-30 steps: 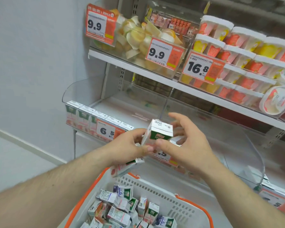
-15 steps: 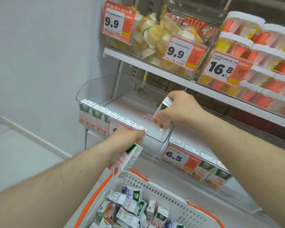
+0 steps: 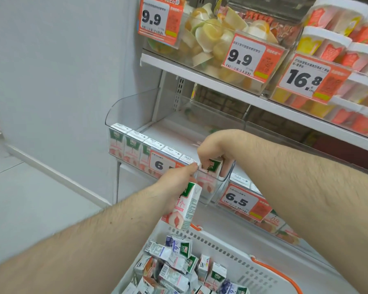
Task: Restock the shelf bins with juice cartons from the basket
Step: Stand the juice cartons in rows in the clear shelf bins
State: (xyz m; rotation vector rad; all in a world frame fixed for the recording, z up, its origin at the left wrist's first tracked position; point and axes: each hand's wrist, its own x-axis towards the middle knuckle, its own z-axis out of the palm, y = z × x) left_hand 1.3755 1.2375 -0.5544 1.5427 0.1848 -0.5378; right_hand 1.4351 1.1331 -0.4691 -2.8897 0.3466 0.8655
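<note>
Head view, supermarket aisle: a person's right hand [image 3: 212, 151] reaches over the front wall of a clear shelf bin [image 3: 221, 179] w/ fingers curled round the top of a green-and-white juice carton [image 3: 210, 172], which stands upright inside the bin's front right corner, at the end of a row of cartons [image 3: 140, 145] lined along the front wall. The left hand [image 3: 174, 187] grips a second carton [image 3: 185, 206] by its upper part; that carton hangs tilted, peach picture at its lower end, just outside the bin & above the far rim of the white basket [image 3: 232, 251]. Left thumb tip sits right beside the bin's top edge; can't tell if it touches. A loose pile of cartons [image 3: 179, 270], some w/ purple print, lies in the basket, which has an orange handle [image 3: 278, 274]. A 6.5 price tag [image 3: 240, 202] hangs on the next bin to the right, which holds its own cartons at the front; another tag on the first bin is partly hidden by the left hand. Upper shelf: a bin of yellow fruit cups [image 3: 212, 35] w/ 9.9 tags, & stacked white-lidded tubs [image 3: 336, 49] behind a 16.8 tag [image 3: 306, 79].
</note>
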